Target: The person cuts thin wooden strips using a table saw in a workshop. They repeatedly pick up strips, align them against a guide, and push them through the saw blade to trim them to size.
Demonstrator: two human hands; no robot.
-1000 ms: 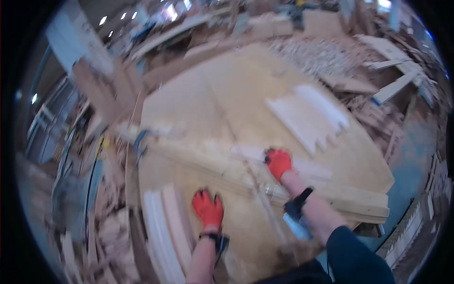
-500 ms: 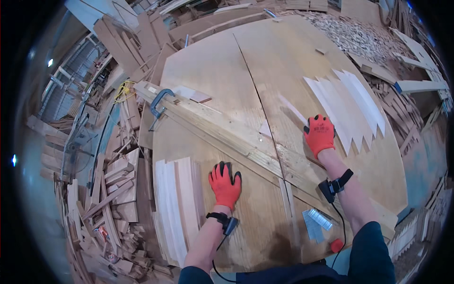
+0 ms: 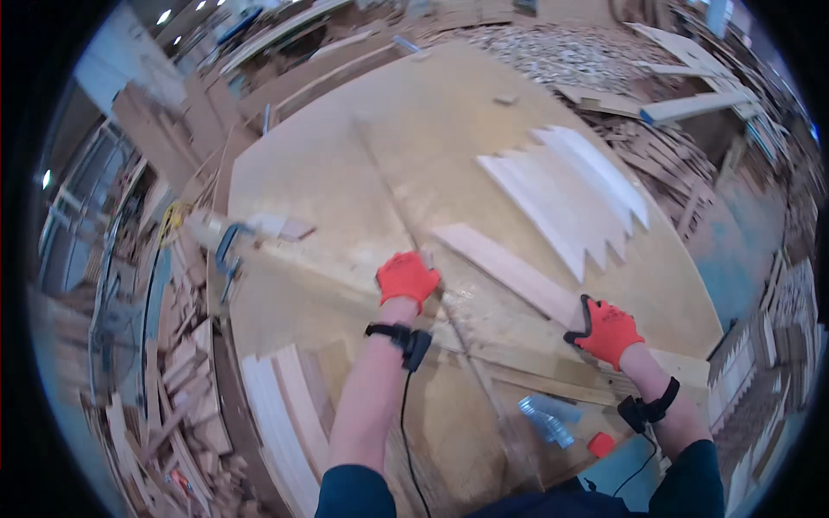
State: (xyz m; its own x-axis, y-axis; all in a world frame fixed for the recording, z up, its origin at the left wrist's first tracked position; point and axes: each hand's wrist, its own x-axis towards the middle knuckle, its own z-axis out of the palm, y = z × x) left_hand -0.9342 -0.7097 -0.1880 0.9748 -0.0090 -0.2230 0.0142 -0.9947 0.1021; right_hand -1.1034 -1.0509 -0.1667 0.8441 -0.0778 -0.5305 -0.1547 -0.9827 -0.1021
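My right hand (image 3: 607, 330), in a red glove with black fingertips, grips the near end of a pale wooden slat (image 3: 509, 269) lying slantwise on the table. My left hand (image 3: 408, 278), gloved the same way, is closed by the table's dark seam. Its fingers are bent over a small wood offcut (image 3: 427, 258), largely hidden by the glove. Beyond the slat lies a row of pale slats with pointed ends (image 3: 561, 194). Long boards (image 3: 345, 281) cross the table under my hands, with a blue C-clamp (image 3: 228, 249) at their far left end.
A stack of slats (image 3: 289, 414) lies at the table's near left. Metal strips of staples (image 3: 549, 419) and a red round object (image 3: 601, 445) are near the front edge. Wood scraps (image 3: 186, 371) heap up beside the table (image 3: 328, 173).
My left hand has moved forward and right to the seam and closed. The right hand has come nearer, now gripping a slat turned out flat on the table. The view has shifted.
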